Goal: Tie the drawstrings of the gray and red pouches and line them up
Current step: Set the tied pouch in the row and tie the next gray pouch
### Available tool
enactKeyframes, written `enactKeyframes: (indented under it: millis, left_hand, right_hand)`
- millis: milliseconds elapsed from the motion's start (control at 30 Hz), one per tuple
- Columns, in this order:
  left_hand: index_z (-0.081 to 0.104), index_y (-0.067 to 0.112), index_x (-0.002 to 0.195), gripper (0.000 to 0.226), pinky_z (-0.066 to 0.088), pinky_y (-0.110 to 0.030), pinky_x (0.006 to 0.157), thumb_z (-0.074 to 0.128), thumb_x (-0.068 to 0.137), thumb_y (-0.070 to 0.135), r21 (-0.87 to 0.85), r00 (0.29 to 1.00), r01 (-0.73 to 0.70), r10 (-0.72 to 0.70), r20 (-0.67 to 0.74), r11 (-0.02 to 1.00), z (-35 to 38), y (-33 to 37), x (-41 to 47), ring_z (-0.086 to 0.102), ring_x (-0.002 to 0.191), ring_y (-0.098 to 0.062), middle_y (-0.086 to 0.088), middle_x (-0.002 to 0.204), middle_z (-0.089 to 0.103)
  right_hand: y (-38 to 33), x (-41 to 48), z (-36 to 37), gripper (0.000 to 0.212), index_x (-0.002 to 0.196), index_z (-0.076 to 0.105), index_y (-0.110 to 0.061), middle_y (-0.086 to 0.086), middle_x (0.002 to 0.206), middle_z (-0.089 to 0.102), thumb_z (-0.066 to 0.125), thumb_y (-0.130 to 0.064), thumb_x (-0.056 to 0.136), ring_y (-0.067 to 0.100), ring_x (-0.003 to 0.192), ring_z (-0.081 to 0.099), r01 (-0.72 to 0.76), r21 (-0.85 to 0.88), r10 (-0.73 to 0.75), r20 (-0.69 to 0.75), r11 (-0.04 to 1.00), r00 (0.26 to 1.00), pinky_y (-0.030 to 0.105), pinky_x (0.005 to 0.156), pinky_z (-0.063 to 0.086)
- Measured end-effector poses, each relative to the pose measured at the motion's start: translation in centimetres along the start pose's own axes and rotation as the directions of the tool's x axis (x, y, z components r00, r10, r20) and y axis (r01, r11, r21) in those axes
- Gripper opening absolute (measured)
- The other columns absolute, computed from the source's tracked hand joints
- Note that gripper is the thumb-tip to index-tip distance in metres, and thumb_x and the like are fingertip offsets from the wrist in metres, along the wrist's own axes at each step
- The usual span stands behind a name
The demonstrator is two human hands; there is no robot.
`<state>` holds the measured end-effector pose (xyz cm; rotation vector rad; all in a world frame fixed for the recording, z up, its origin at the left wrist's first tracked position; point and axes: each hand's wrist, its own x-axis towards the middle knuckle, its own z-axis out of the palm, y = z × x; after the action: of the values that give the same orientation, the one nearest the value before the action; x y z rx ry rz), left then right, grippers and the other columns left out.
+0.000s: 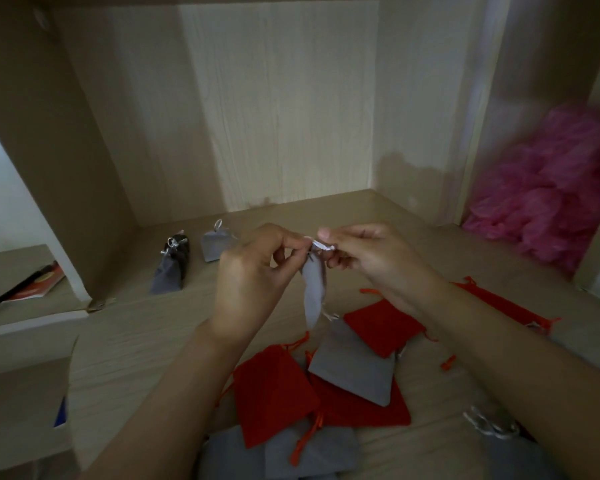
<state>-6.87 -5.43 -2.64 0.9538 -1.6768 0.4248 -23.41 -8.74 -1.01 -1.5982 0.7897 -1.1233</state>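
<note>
A gray pouch (313,289) hangs in the air between my hands, above the wooden surface. My left hand (253,275) pinches its silver drawstring (321,245) at the pouch's top, and my right hand (371,258) pinches the same string from the right. Below lies a loose pile of red pouches (274,393) and gray pouches (354,365), some overlapping. At the back left, a tied gray pouch (219,242) and another tied gray pouch (172,265) stand side by side.
The wooden shelf surface (125,341) is walled at the back and left. A heap of pink material (551,188) fills the right compartment. A red booklet (39,282) lies in the left compartment. A cardboard box (21,403) stands at the near left.
</note>
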Motion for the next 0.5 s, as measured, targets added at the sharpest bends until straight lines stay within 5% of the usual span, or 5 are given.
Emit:
enactKeyframes:
  millis: [233, 500]
  left_hand:
    - [0.073, 0.005, 0.076, 0.008, 0.037, -0.004, 0.068, 0.07, 0.079, 0.011, -0.079, 0.999, -0.033, 0.034, 0.002, 0.996, 0.1, 0.2, 0.1, 0.055, 0.069, 0.0, 0.005, 0.083, 0.069]
    - [0.074, 0.01, 0.075, 0.007, 0.04, -0.009, 0.072, 0.072, 0.076, 0.017, -0.1, 0.997, 0.072, -0.074, -0.021, 0.992, 0.2, -0.1, 0.2, 0.059, 0.085, -0.003, 0.004, 0.091, 0.068]
  right_hand:
    - [0.0, 0.2, 0.0, 0.019, 0.069, 0.076, -0.014, -0.004, 0.063, 0.062, 0.064, -0.009, 0.083, 0.003, 0.054, 0.049, -0.262, 0.289, 0.223, 0.159, 0.921, 0.962, 0.013, 0.053, 0.045]
    - [0.7, 0.4, 1.0, 0.022, 0.077, 0.069, -0.01, -0.001, 0.063, 0.057, 0.054, -0.005, 0.092, 0.003, 0.051, 0.048, -0.208, 0.279, 0.192, 0.084, 0.938, 0.978, 0.02, 0.064, 0.042]
